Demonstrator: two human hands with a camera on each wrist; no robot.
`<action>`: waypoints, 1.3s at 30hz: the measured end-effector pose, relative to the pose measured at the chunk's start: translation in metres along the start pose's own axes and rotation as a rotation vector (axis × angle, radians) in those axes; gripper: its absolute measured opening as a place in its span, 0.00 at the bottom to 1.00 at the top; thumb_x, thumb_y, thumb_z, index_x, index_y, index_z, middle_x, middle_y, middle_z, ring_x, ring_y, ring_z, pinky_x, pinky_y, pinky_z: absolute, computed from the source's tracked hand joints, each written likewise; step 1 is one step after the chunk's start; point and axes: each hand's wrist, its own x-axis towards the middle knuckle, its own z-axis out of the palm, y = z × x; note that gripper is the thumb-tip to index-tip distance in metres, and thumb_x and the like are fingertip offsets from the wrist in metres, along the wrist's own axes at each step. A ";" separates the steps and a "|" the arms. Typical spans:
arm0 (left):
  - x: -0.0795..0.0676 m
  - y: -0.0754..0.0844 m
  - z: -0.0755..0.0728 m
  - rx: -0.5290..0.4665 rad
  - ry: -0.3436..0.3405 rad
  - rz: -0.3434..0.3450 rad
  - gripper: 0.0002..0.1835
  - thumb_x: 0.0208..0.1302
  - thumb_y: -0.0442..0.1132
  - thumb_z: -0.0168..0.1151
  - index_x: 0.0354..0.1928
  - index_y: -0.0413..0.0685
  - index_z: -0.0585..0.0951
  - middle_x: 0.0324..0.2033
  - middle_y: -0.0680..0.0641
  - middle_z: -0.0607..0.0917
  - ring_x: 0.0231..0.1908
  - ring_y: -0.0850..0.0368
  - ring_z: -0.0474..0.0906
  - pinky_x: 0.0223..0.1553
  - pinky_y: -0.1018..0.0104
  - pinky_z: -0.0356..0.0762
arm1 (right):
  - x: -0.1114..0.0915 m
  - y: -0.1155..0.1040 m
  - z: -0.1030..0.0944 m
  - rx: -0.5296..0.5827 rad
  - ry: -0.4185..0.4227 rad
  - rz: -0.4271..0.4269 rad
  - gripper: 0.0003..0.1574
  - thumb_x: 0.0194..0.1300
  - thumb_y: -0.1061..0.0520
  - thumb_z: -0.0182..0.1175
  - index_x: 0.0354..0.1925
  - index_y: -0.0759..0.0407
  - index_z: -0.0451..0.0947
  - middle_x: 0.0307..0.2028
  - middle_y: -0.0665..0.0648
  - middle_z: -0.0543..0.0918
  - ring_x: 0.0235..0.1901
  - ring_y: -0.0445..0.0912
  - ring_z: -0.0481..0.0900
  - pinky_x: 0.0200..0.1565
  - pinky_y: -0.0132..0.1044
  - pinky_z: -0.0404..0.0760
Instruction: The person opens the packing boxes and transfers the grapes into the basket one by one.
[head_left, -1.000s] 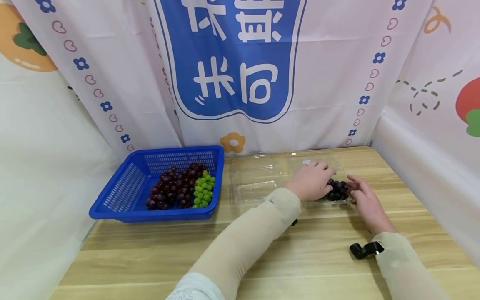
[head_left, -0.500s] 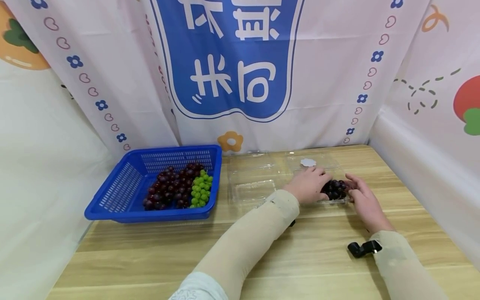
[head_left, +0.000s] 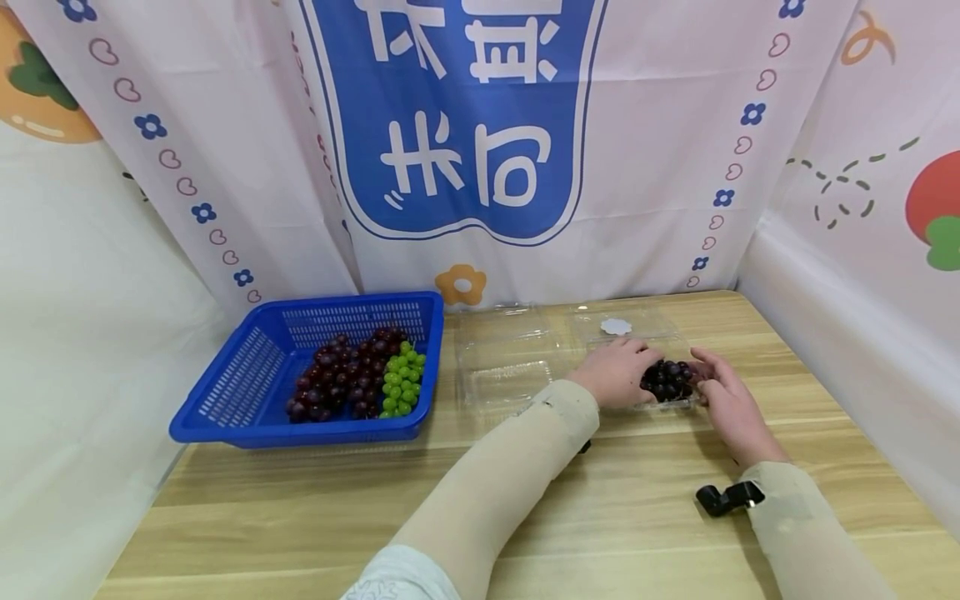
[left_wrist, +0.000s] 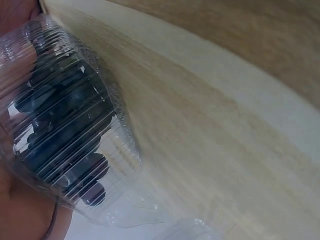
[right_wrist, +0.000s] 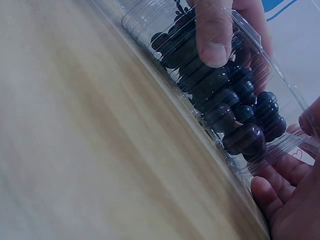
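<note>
A clear plastic box (head_left: 633, 407) stands open at the right of the table, with a bunch of dark grapes (head_left: 667, 381) inside. My left hand (head_left: 618, 375) reaches over its left part and holds the grapes between thumb and fingers. In the right wrist view the left thumb (right_wrist: 214, 42) lies at the near side of the bunch. Whether it is inside or outside the wall, I cannot tell. My right hand (head_left: 729, 408) grips the right end of the box, its fingers (right_wrist: 287, 182) bent there. The left wrist view shows the grapes (left_wrist: 70, 120) through ribbed plastic.
A blue basket (head_left: 225, 429) at the left contains dark red grapes (head_left: 345, 375) and a green bunch (head_left: 403, 379). Another open clear box (head_left: 510, 375) stands between the basket and my left hand. A white label (head_left: 617, 326) sits on the raised lid. Printed cloth walls surround the wooden table (head_left: 600, 517).
My left hand has drawn back slightly towards me, uncovering the white label on the lid. The right hand keeps its hold on the box end. The head view has shifted a little.
</note>
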 end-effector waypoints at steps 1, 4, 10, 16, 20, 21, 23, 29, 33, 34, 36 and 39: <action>0.000 0.000 0.001 -0.009 -0.004 -0.005 0.40 0.65 0.66 0.62 0.77 0.70 0.63 0.73 0.60 0.64 0.74 0.58 0.55 0.71 0.61 0.58 | 0.000 0.000 0.000 -0.002 0.002 -0.002 0.37 0.73 0.66 0.35 0.79 0.63 0.50 0.69 0.72 0.66 0.57 0.54 0.68 0.44 0.28 0.72; 0.001 -0.001 0.002 -0.032 -0.003 -0.015 0.40 0.65 0.66 0.63 0.76 0.71 0.63 0.72 0.61 0.65 0.74 0.60 0.55 0.70 0.62 0.60 | 0.000 0.000 0.001 -0.003 0.002 -0.004 0.37 0.73 0.66 0.35 0.78 0.63 0.51 0.69 0.72 0.66 0.56 0.53 0.68 0.45 0.28 0.72; 0.003 -0.003 0.004 -0.058 -0.006 -0.026 0.41 0.64 0.66 0.64 0.77 0.72 0.62 0.72 0.62 0.65 0.74 0.59 0.56 0.70 0.62 0.60 | 0.000 0.000 0.000 -0.017 -0.003 -0.001 0.37 0.74 0.66 0.34 0.79 0.63 0.49 0.69 0.72 0.65 0.58 0.55 0.68 0.45 0.29 0.73; 0.008 -0.004 0.007 -0.078 -0.037 -0.045 0.43 0.63 0.67 0.64 0.78 0.74 0.59 0.72 0.62 0.64 0.72 0.60 0.59 0.70 0.62 0.61 | 0.001 0.001 -0.001 -0.021 -0.010 0.007 0.37 0.74 0.66 0.34 0.79 0.62 0.48 0.70 0.72 0.64 0.60 0.57 0.67 0.45 0.30 0.73; 0.009 -0.005 0.008 -0.109 -0.043 -0.060 0.43 0.62 0.66 0.65 0.77 0.73 0.60 0.70 0.62 0.68 0.68 0.62 0.65 0.67 0.63 0.65 | 0.002 0.001 0.000 -0.015 -0.009 0.005 0.37 0.74 0.66 0.34 0.79 0.63 0.49 0.70 0.73 0.64 0.59 0.56 0.68 0.45 0.30 0.73; 0.009 -0.005 0.009 -0.118 -0.044 -0.063 0.43 0.62 0.67 0.65 0.77 0.72 0.61 0.69 0.62 0.68 0.68 0.62 0.66 0.67 0.63 0.65 | 0.002 0.001 0.000 -0.014 -0.010 0.004 0.37 0.74 0.66 0.34 0.79 0.63 0.49 0.70 0.73 0.64 0.59 0.55 0.68 0.45 0.29 0.73; 0.009 -0.005 0.009 -0.137 -0.047 -0.070 0.43 0.62 0.68 0.64 0.77 0.72 0.61 0.69 0.62 0.69 0.67 0.62 0.67 0.66 0.63 0.65 | 0.002 0.001 0.000 -0.015 -0.008 0.000 0.37 0.74 0.66 0.35 0.79 0.63 0.49 0.70 0.73 0.65 0.59 0.54 0.68 0.45 0.29 0.74; 0.008 -0.003 0.007 -0.143 -0.058 -0.086 0.42 0.61 0.67 0.64 0.76 0.72 0.63 0.68 0.61 0.70 0.67 0.62 0.67 0.66 0.63 0.66 | 0.001 0.000 0.000 -0.011 0.002 -0.009 0.37 0.72 0.67 0.35 0.78 0.65 0.50 0.69 0.73 0.66 0.56 0.51 0.69 0.44 0.26 0.74; 0.012 -0.003 0.010 -0.112 -0.062 -0.091 0.41 0.61 0.64 0.67 0.75 0.72 0.63 0.66 0.61 0.72 0.65 0.63 0.68 0.64 0.63 0.68 | 0.001 -0.001 0.000 -0.015 0.001 -0.004 0.37 0.73 0.67 0.34 0.78 0.65 0.50 0.69 0.72 0.66 0.56 0.50 0.69 0.44 0.26 0.74; 0.013 -0.003 0.011 -0.101 -0.062 -0.091 0.42 0.61 0.64 0.67 0.75 0.72 0.63 0.66 0.61 0.72 0.65 0.63 0.69 0.64 0.64 0.68 | 0.000 -0.001 0.000 -0.014 0.001 -0.003 0.37 0.73 0.66 0.34 0.78 0.64 0.50 0.69 0.72 0.66 0.57 0.51 0.69 0.43 0.26 0.74; 0.015 -0.004 0.013 -0.098 -0.060 -0.089 0.40 0.61 0.63 0.68 0.74 0.73 0.65 0.64 0.61 0.74 0.64 0.63 0.70 0.63 0.64 0.69 | 0.000 -0.001 0.000 -0.006 -0.003 0.000 0.37 0.73 0.66 0.34 0.79 0.64 0.50 0.69 0.73 0.65 0.58 0.53 0.69 0.44 0.26 0.74; 0.014 -0.004 0.012 -0.100 -0.046 -0.082 0.36 0.62 0.62 0.68 0.71 0.72 0.69 0.61 0.61 0.76 0.61 0.63 0.71 0.62 0.63 0.70 | 0.001 -0.001 0.000 -0.001 -0.006 0.004 0.37 0.73 0.67 0.35 0.79 0.64 0.49 0.70 0.73 0.65 0.59 0.55 0.68 0.44 0.26 0.74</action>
